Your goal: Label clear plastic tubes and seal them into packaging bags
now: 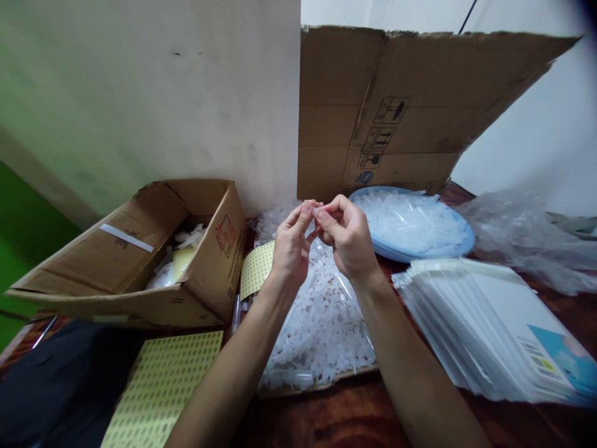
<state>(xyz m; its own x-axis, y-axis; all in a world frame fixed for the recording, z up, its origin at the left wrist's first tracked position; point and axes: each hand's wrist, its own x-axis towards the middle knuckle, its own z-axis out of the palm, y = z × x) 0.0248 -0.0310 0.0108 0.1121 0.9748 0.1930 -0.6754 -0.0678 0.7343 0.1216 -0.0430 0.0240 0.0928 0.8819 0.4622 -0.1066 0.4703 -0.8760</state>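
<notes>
My left hand (293, 242) and my right hand (349, 239) meet fingertip to fingertip in the middle of the view. Both are closed in a pinch around a small whitish, translucent piece (316, 212), mostly covered by the fingers, so its kind is unclear. Beneath my hands spreads a layer of small white translucent bits with brown specks (321, 323). A clear plastic tube (291, 378) lies at the near edge of that layer. A yellow sticker sheet (257, 269) with rows of small marks lies beside my left wrist.
An open cardboard box (205, 298) stands left, with a larger yellow sticker sheet (175, 373) and dark cloth (69, 386) before it. To the right are a blue basin (396, 252) of translucent pieces, stacked plastic sleeves (494, 323) and crumpled plastic (527, 230). Upright cardboard (420, 99) stands behind.
</notes>
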